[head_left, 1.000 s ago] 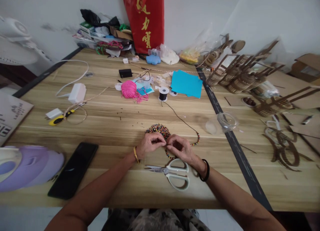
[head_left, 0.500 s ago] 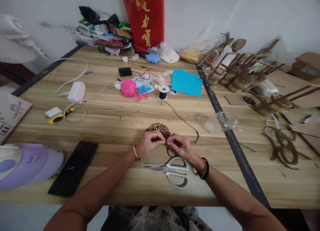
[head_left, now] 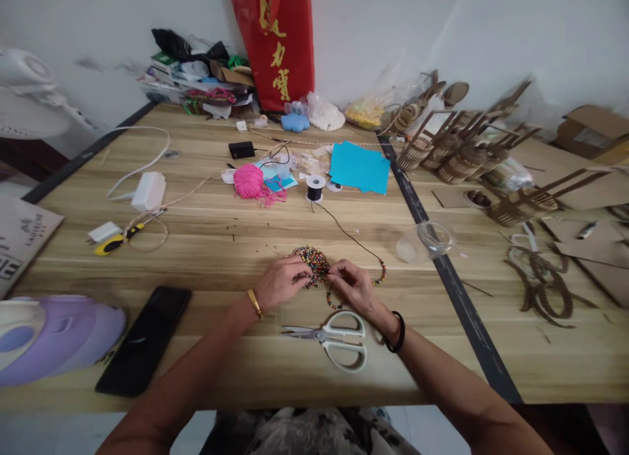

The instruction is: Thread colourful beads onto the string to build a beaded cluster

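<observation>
My left hand [head_left: 281, 283] reaches over the left edge of a pile of small multicoloured beads [head_left: 314, 261]. Its thumb and fingers are curled together among them; a bead between the fingertips cannot be made out. My right hand [head_left: 354, 286] is closed in a pinch on the black cord [head_left: 346, 232] just right of the pile. Some strung beads [head_left: 381, 273] show on the cord beyond this hand, and more hang in a small loop below its fingers. The cord runs back to a spool of black cord [head_left: 315, 189]. White-handled scissors [head_left: 324, 335] lie below both hands.
A black phone [head_left: 145, 340] and a purple-and-white object [head_left: 63, 337] are at the left. Pink yarn [head_left: 248, 181] and blue sheets [head_left: 360, 168] lie behind. A clear round container [head_left: 436, 238] stands right of the beads, with brown baskets [head_left: 459, 157] farther right.
My left hand has left the fingertips of my right hand and moved left and slightly down onto the bead pile. My right hand keeps its pinch. The whole view has shifted slightly.
</observation>
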The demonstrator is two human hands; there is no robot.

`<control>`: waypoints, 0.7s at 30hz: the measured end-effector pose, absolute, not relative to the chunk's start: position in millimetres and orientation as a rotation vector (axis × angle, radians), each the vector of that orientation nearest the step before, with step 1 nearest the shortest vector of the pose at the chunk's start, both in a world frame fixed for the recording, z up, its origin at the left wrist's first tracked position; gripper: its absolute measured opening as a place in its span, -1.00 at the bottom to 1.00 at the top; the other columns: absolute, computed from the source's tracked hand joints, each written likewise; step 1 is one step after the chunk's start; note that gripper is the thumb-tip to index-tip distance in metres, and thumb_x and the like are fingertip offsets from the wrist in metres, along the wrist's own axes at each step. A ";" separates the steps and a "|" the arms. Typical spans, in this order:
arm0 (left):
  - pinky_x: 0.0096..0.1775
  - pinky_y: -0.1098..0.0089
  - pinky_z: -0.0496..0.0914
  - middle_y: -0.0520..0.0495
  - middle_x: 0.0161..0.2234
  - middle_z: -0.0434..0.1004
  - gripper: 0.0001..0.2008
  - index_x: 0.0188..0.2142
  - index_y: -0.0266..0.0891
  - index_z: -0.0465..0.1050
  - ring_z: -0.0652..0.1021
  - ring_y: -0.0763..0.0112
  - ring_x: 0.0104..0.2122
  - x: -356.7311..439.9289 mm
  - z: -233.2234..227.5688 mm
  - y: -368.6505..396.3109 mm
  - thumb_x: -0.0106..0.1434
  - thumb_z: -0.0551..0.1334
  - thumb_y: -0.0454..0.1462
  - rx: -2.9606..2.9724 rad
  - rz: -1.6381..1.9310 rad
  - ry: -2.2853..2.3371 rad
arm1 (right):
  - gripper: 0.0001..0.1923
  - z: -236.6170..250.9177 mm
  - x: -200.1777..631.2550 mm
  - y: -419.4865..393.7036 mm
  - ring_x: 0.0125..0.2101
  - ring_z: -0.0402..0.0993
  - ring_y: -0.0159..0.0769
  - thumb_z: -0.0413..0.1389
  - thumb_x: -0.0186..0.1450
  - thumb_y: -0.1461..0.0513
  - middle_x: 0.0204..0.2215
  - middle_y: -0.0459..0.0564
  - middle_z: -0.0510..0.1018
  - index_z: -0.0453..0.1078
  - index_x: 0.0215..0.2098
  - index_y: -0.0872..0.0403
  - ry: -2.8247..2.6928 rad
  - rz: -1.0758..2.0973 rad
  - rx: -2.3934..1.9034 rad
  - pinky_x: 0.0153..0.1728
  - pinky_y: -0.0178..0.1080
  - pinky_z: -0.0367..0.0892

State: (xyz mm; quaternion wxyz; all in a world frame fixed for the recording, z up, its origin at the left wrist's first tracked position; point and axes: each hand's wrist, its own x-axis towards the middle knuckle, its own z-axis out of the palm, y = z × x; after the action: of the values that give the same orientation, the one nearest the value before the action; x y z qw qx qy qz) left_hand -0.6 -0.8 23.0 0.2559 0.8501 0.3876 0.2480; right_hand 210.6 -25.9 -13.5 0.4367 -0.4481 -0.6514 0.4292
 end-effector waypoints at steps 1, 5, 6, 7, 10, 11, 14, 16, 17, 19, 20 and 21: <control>-0.29 0.42 0.34 -0.05 -0.39 0.51 -0.90 -0.38 -0.25 0.51 0.49 0.40 -0.38 -0.7 24.0 -1.6 0.18 0.21 -0.39 2.372 0.617 1.049 | -0.79 -13.4 210.3 -25.9 -0.51 0.28 -0.42 0.14 0.24 0.11 -0.51 -0.09 0.40 0.37 -0.34 0.11 -1.578 1.102 -1.130 -0.50 -0.37 0.22; -0.26 0.40 0.32 -0.05 -0.38 0.49 -0.89 -0.38 -0.25 0.50 0.47 0.37 -0.33 4.9 23.6 -2.4 0.20 0.19 -0.40 2.517 0.494 0.993 | -0.72 -11.3 209.7 -25.0 -0.62 0.18 -0.49 0.17 0.20 0.05 -0.60 -0.15 0.34 0.36 -0.36 0.12 -1.451 1.220 -1.148 -0.63 -0.42 0.11; -0.24 0.39 0.32 -0.05 -0.38 0.49 -0.90 -0.38 -0.25 0.49 0.47 0.37 -0.32 7.9 22.9 -1.8 0.21 0.19 -0.39 2.540 0.478 0.981 | -0.72 -10.5 209.8 -24.6 -0.63 0.17 -0.49 0.17 0.20 0.05 -0.62 -0.15 0.33 0.36 -0.37 0.12 -1.427 1.242 -1.146 -0.65 -0.42 0.09; -0.22 0.37 0.31 -0.05 -0.38 0.48 -0.89 -0.39 -0.25 0.49 0.46 0.36 -0.31 11.4 22.1 -1.0 0.21 0.19 -0.38 2.567 0.470 0.968 | -0.71 -9.7 210.0 -24.1 -0.64 0.17 -0.49 0.17 0.20 0.04 -0.63 -0.16 0.32 0.35 -0.37 0.12 -1.406 1.258 -1.142 -0.66 -0.42 0.08; -0.12 0.29 0.29 -0.08 -0.36 0.47 -0.88 -0.38 -0.25 0.51 0.42 0.31 -0.26 22.5 19.6 1.4 0.23 0.19 -0.35 2.613 0.490 0.963 | -0.70 -8.1 210.6 -22.5 -0.66 0.17 -0.50 0.16 0.19 0.03 -0.64 -0.18 0.31 0.33 -0.39 0.11 -1.347 1.283 -1.119 -0.66 -0.41 0.09; -0.11 0.28 0.29 -0.09 -0.35 0.45 -0.88 -0.36 -0.25 0.51 0.40 0.28 -0.22 25.8 18.6 2.0 0.23 0.19 -0.34 2.630 0.496 0.959 | -0.69 -7.9 210.8 -21.9 -0.66 0.17 -0.50 0.16 0.20 0.02 -0.64 -0.18 0.31 0.32 -0.39 0.11 -1.333 1.286 -1.110 -0.66 -0.41 0.10; -0.11 0.26 0.28 -0.11 -0.36 0.41 -0.86 -0.40 -0.26 0.51 0.35 0.26 -0.19 32.6 14.9 3.2 0.24 0.18 -0.32 2.688 0.471 0.930 | -0.68 -8.6 211.5 -20.5 -0.66 0.18 -0.50 0.15 0.20 0.01 -0.65 -0.19 0.31 0.30 -0.40 0.11 -1.321 1.280 -1.104 -0.65 -0.42 0.11; -0.11 0.25 0.28 -0.11 -0.37 0.39 -0.84 -0.40 -0.26 0.51 0.33 0.25 -0.20 34.7 11.8 3.9 0.25 0.17 -0.31 2.715 0.455 0.909 | -0.68 -9.6 212.1 -19.8 -0.65 0.19 -0.50 0.15 0.20 0.01 -0.64 -0.19 0.31 0.31 -0.40 0.11 -1.328 1.266 -1.110 -0.64 -0.42 0.13; -0.12 0.25 0.27 -0.11 -0.37 0.38 -0.83 -0.40 -0.26 0.51 0.32 0.25 -0.20 35.4 10.2 4.3 0.25 0.16 -0.30 2.728 0.449 0.901 | -0.68 -9.9 212.4 -19.5 -0.65 0.20 -0.50 0.16 0.20 0.01 -0.64 -0.18 0.31 0.32 -0.39 0.12 -1.333 1.258 -1.114 -0.64 -0.42 0.13; -0.11 0.23 0.27 -0.12 -0.38 0.37 -0.81 -0.39 -0.26 0.51 0.31 0.23 -0.19 36.2 6.8 5.0 0.27 0.14 -0.29 2.766 0.431 0.887 | -0.67 -9.8 212.8 -19.2 -0.65 0.21 -0.49 0.16 0.20 0.01 -0.64 -0.18 0.32 0.32 -0.39 0.12 -1.342 1.245 -1.124 -0.64 -0.41 0.14; -0.11 0.22 0.26 -0.12 -0.38 0.37 -0.81 -0.39 -0.25 0.51 0.31 0.23 -0.18 36.6 5.2 5.4 0.27 0.13 -0.30 2.790 0.420 0.881 | -0.67 -9.4 212.8 -19.1 -0.65 0.20 -0.49 0.16 0.20 0.01 -0.65 -0.18 0.32 0.32 -0.39 0.12 -1.343 1.243 -1.130 -0.64 -0.41 0.14; -0.10 0.21 0.25 -0.12 -0.38 0.37 -0.80 -0.39 -0.25 0.51 0.30 0.22 -0.18 37.0 3.6 5.7 0.28 0.13 -0.31 2.812 0.410 0.876 | -0.67 -8.8 212.8 -19.0 -0.66 0.20 -0.49 0.16 0.20 0.00 -0.66 -0.18 0.32 0.32 -0.40 0.12 -1.342 1.245 -1.135 -0.64 -0.41 0.13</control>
State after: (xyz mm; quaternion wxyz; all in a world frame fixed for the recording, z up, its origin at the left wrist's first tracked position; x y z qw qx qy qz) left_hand 37.0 5.7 3.6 0.0836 0.9423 0.2935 0.1373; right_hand 212.8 -19.0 -8.8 0.4741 -0.4640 -0.5487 0.5088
